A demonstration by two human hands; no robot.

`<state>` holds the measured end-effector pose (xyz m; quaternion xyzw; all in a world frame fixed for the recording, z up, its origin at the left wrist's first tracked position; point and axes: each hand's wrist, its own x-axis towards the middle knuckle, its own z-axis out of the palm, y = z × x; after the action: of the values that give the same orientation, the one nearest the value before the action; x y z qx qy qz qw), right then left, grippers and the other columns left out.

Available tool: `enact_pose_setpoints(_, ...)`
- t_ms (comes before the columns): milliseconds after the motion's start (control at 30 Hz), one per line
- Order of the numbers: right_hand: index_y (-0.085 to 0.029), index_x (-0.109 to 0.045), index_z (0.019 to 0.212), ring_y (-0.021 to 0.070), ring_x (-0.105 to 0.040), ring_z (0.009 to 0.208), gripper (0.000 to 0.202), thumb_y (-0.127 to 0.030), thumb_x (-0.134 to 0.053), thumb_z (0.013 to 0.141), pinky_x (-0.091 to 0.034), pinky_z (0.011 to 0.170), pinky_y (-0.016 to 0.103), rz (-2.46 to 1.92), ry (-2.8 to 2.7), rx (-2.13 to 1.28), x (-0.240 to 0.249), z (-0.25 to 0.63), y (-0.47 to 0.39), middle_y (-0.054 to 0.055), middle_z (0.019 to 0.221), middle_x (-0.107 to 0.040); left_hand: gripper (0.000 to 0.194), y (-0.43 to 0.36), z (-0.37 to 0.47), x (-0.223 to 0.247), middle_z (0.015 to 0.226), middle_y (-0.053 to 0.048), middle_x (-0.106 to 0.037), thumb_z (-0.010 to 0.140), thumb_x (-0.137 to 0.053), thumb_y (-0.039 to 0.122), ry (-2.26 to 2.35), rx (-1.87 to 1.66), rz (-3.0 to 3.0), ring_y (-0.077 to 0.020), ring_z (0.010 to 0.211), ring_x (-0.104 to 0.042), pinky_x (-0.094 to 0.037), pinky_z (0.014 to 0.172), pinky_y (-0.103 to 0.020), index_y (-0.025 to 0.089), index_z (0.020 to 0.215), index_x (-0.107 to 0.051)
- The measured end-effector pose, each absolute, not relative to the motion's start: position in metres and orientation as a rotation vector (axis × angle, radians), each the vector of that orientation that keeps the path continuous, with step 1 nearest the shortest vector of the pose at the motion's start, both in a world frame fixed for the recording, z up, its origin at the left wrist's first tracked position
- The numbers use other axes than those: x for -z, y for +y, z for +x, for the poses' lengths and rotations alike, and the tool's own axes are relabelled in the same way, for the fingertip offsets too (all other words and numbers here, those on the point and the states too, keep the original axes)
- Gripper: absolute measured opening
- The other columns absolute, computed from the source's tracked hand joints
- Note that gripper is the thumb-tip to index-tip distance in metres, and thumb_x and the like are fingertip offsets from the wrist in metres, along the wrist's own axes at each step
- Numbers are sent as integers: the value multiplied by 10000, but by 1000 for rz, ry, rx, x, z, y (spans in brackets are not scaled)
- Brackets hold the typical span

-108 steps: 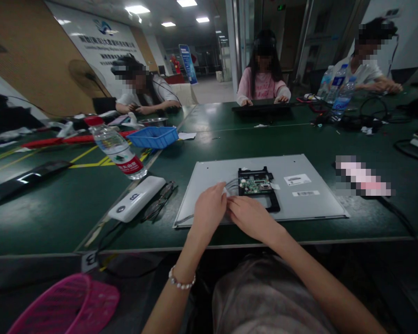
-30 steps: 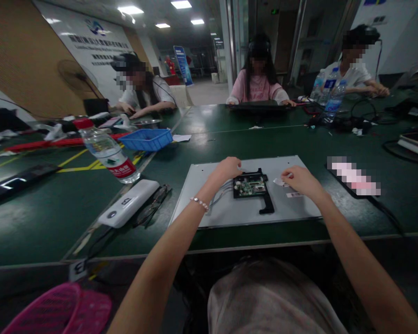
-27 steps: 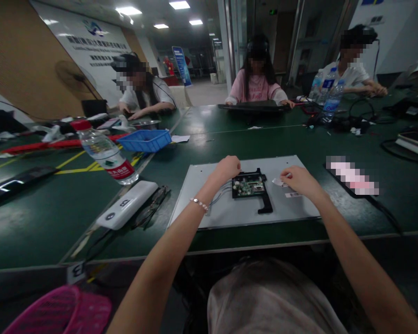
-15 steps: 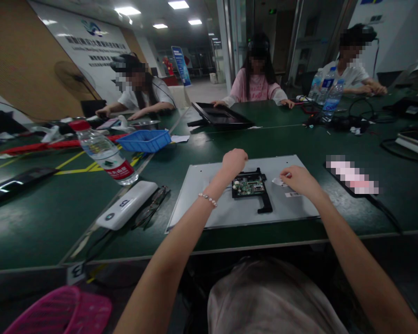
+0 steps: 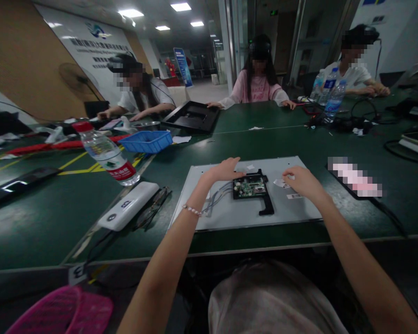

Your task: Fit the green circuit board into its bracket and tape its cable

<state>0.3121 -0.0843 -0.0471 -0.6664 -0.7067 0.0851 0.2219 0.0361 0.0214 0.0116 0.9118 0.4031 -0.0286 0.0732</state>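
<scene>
Left hand [image 5: 223, 171] unclenched, right hand [image 5: 300, 181], hold unclear, green circuit board [image 5: 249, 187] in black bracket [image 5: 266, 207] on grey panel [image 5: 233, 217]

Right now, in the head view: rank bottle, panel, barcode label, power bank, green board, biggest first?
1. Panel
2. Bottle and power bank: too close to rank
3. Green board
4. Barcode label, partly covered
</scene>
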Motion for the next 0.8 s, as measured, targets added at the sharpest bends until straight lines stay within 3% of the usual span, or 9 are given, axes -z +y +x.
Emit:
enact_pose_setpoints(100,-161,-704,955,242,-608,1023,226,-259,-519,869,-435,924,354,-1785,-1933,-201,45,307,-86,110,1047,-677,1000,13,7,-13,1563,-161,-172,792,-485,697,1003,156,2636,-271,1426,-229,-225,1139,-336,118,1504,-87)
enact_pose_setpoints(233,-159,-692,1017,231,-596,1046,244,-236,-511,872,-437,930,352,-1686,-1948,-203,31,294,-81,103,1095,-667,1177,4,-9,-8,1581,-163,-42,691,-582,733,909,198,2547,-301,1448,-138,-164,1163,-365,127,1505,13)
enact_pose_setpoints(367,-152,-693,1047,223,-600,1037,263,-256,-519,878,-420,946,335,-1627,-2081,-166,10,277,-59,106,1099,-668,1225,1,-6,-3,1577,-175,-68,645,-640,706,916,216,2503,-323,1441,-145,-162,1165,-373,108,1503,-1)
enact_pose_setpoints(600,-166,-713,1033,249,-604,1036,270,-316,-598,841,-453,847,301,-1745,-2306,-76,6,234,-12,113,1092,-679,1134,-2,-6,-1,1564,-179,-143,660,-640,672,933,158,2494,-316,1426,-197,-183,1159,-384,129,1494,-95)
enact_pose_setpoints(800,-147,-723,968,256,-643,947,209,-237,-563,868,-468,769,304,-1832,-2342,86,19,218,-7,137,1017,-701,1100,-2,-8,2,1559,-184,-162,663,-655,656,906,105,2506,-323,1420,-216,-202,1153,-402,141,1483,-134)
